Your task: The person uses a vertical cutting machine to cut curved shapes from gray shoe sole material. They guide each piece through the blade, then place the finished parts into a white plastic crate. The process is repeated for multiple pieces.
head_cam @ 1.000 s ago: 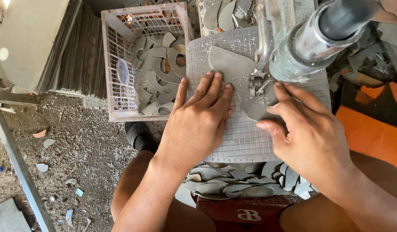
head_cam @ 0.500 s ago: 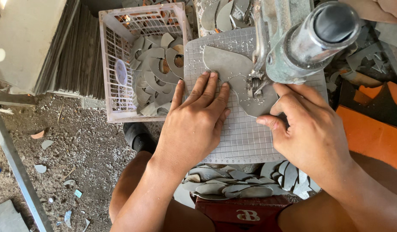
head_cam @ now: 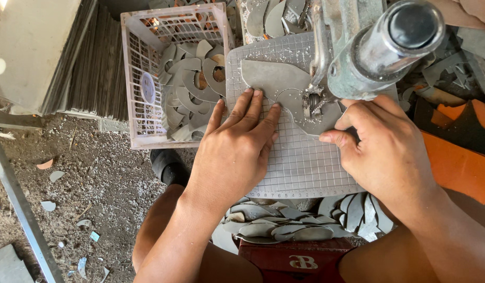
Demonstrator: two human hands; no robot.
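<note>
**Both hands press a grey sheet at the cutter**

The left hand (head_cam: 234, 152) lies flat on the gridded plate (head_cam: 300, 157), fingers straight and close together, their tips pressing the grey sheet (head_cam: 271, 78) near the plate's far edge. The right hand (head_cam: 384, 141) rests at the plate's right edge, fingers curled, thumb and forefinger pinching the sheet's near rim just under the cutter (head_cam: 316, 99). The sheet lies flat across the far half of the plate, a round curve cut into it beside the cutter. A heavy metal cylinder (head_cam: 389, 47) of the machine stands over the far right corner. Left of the plate, touching its edge, a pink crate (head_cam: 135, 78) holds curved grey offcuts. More offcuts (head_cam: 284, 220) are heaped below the plate's near edge, above a red box (head_cam: 295, 259).
</note>
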